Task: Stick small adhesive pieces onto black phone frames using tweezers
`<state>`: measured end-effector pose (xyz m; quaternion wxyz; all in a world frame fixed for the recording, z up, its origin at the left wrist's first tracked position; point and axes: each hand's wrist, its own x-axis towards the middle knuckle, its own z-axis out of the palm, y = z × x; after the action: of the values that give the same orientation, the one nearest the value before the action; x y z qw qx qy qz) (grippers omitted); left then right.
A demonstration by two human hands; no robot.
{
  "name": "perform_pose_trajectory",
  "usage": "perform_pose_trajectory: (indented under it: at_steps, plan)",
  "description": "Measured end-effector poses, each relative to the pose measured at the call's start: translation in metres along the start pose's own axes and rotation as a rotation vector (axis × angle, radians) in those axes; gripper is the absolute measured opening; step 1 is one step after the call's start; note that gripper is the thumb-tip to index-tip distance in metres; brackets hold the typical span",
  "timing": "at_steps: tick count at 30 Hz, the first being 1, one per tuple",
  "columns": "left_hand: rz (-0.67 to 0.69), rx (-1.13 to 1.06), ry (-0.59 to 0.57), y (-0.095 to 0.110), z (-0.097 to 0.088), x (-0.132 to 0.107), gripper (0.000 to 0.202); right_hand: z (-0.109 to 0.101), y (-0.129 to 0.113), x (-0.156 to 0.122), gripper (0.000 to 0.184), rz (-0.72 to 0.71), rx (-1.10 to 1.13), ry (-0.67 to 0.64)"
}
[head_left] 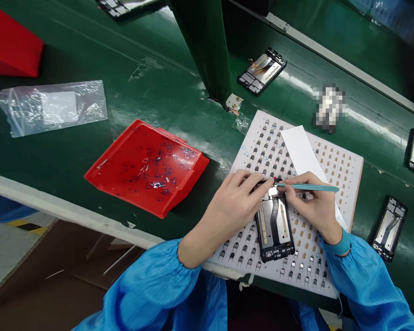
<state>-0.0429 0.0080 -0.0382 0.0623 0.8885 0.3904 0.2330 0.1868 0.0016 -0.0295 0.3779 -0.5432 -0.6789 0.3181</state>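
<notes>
An opened phone frame (275, 225) lies on a white foam tray (345, 170) with rows of small metal parts in it. My left hand (236, 197) rests over the frame's upper left edge, fingers bent, fingertips at its top end. A pair of light blue tweezers (313, 187) is pinched in my right hand (312, 202). Their tips reach the top end of the frame, close to my left fingertips. What lies right at the tips is too small to make out. Partly under my right hand, a white paper strip (303, 149) lies across the tray.
A red bin (124, 156) with small blue and white scraps stands left of the tray. Beyond it lies a clear plastic bag (55, 108). More phone frames lie behind (262, 71) and to the right (389, 228). A green post (207, 50) rises behind the tray.
</notes>
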Motion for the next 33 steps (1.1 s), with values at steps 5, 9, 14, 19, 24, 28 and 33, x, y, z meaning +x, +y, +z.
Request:
perform_pose_trajectory:
  at_steps: [5,9,14,19,24,28,33]
  plan:
    - [-0.006,-0.018,0.018,0.000,0.001,0.000,0.031,0.000,0.002,-0.001,0.008,-0.084,-0.040,0.013]
    - [-0.014,-0.038,0.024,0.001,0.004,0.000,0.032,-0.001,0.003,-0.001,0.011,-0.146,-0.095,0.005]
    - [-0.028,-0.071,0.010,-0.001,0.006,-0.003,0.034,0.000,0.001,-0.001,0.014,-0.182,-0.101,0.011]
    - [-0.038,-0.099,-0.004,-0.003,0.006,-0.003,0.034,-0.001,0.002,-0.002,0.013,-0.179,-0.092,-0.009]
    - [-0.073,-0.170,-0.016,-0.005,0.007,-0.002,0.033,0.000,0.003,-0.002,0.012,-0.173,-0.089,-0.017]
    - [-0.126,-0.228,-0.049,-0.002,0.005,-0.002,0.035,0.002,0.002,0.000,0.010,-0.168,-0.075,-0.005]
    - [-0.040,-0.011,-0.111,0.005,0.001,-0.003,0.043,-0.016,-0.008,-0.013,0.007,-0.102,-0.018,0.066]
